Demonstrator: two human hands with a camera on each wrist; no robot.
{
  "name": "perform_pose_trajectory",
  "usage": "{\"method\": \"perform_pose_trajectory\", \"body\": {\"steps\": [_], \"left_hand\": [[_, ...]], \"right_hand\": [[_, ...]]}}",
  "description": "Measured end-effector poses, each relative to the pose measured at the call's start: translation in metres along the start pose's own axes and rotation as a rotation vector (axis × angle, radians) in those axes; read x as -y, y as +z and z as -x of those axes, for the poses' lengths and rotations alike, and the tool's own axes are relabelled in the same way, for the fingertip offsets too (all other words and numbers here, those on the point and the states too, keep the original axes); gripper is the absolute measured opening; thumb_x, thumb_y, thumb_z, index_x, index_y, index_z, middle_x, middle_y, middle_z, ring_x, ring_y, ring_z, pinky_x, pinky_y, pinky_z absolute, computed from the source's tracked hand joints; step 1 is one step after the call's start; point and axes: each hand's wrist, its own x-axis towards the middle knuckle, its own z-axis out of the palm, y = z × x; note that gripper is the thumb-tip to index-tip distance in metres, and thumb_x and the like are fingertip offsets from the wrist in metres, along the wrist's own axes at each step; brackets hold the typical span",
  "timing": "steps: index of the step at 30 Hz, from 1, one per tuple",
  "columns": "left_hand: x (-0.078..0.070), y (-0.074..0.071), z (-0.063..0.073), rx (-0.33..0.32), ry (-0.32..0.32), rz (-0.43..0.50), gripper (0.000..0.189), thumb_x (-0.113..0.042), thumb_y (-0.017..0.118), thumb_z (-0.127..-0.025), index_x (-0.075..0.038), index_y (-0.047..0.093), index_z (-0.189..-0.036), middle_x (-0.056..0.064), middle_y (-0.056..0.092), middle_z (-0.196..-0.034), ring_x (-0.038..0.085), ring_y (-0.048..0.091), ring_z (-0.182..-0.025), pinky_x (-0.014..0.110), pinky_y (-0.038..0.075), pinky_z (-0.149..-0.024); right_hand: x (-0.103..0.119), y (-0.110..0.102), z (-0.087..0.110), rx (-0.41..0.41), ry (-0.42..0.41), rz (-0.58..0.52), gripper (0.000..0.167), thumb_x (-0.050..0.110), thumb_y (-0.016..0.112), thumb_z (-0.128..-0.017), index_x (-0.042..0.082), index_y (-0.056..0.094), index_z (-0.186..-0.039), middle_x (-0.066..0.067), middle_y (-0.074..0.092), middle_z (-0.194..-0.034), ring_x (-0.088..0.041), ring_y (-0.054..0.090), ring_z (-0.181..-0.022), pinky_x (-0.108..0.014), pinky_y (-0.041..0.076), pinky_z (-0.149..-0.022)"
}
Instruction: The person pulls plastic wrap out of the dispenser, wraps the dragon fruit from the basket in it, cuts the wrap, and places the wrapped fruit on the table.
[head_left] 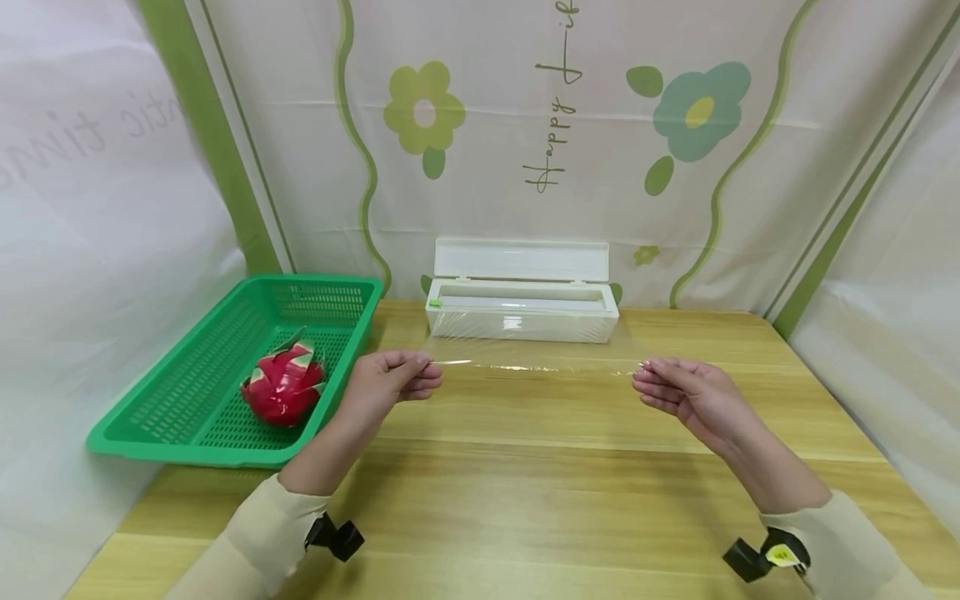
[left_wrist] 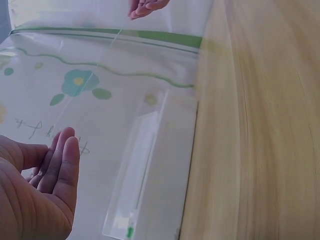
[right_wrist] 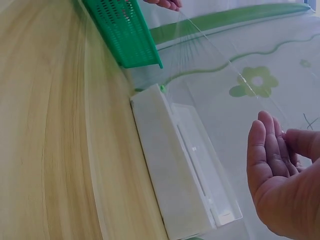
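A clear sheet of plastic wrap [head_left: 525, 354] stretches between both hands, its front edge pulled taut. My left hand [head_left: 390, 379] pinches one corner between thumb and forefinger, and my right hand [head_left: 693, 396] pinches the opposite corner the same way. Behind the hands stands a white wrap dispenser box [head_left: 517, 325] with its lid [head_left: 521, 260] raised and a small green slider [head_left: 435, 303] at its left end. The film runs from this box toward the hands. In the left wrist view, the box [left_wrist: 170, 160] lies beyond the left hand [left_wrist: 45, 185].
On the left side of the wooden table [head_left: 510, 500], a green plastic basket [head_left: 187, 454] holds a red dragon fruit [head_left: 285, 387]. A printed curtain [head_left: 495, 200] hangs directly behind the box, and white sheets enclose both sides.
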Motion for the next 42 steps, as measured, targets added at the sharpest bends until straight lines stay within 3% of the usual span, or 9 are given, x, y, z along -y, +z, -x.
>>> {"method": "perform_pose_trajectory", "body": {"steps": [15, 24, 42], "left_hand": [[-0.011, -0.003, 0.018, 0.031, 0.073, -0.060, 0.031, -0.015, 0.062, -0.097, 0.013, 0.064, -0.109, 0.016, 0.072, -0.094, 0.025, 0.071, -0.083, 0.037, 0.057, -0.075], [-0.019, -0.005, 0.028, 0.043, 0.087, -0.101, 0.030, -0.016, 0.062, -0.097, 0.013, 0.065, -0.106, 0.017, 0.072, -0.093, 0.025, 0.072, -0.083, 0.036, 0.057, -0.074], [-0.033, -0.010, 0.048, 0.067, 0.116, -0.122, 0.031, -0.017, 0.065, -0.095, 0.012, 0.066, -0.105, 0.017, 0.072, -0.093, 0.026, 0.071, -0.082, 0.035, 0.057, -0.075]], "right_hand": [[0.010, 0.010, 0.015, 0.002, -0.046, 0.054, 0.026, 0.005, 0.045, -0.103, 0.004, 0.071, -0.104, -0.009, 0.072, -0.100, -0.017, 0.069, -0.094, -0.031, 0.054, -0.082], [0.014, 0.013, 0.024, 0.073, -0.086, 0.051, 0.030, 0.002, 0.040, -0.104, 0.003, 0.071, -0.106, -0.010, 0.072, -0.101, -0.018, 0.069, -0.095, -0.031, 0.054, -0.082], [0.020, 0.020, 0.040, 0.127, -0.158, 0.078, 0.037, -0.004, 0.033, -0.104, -0.001, 0.070, -0.109, -0.012, 0.072, -0.102, -0.019, 0.069, -0.095, -0.033, 0.054, -0.082]]}}
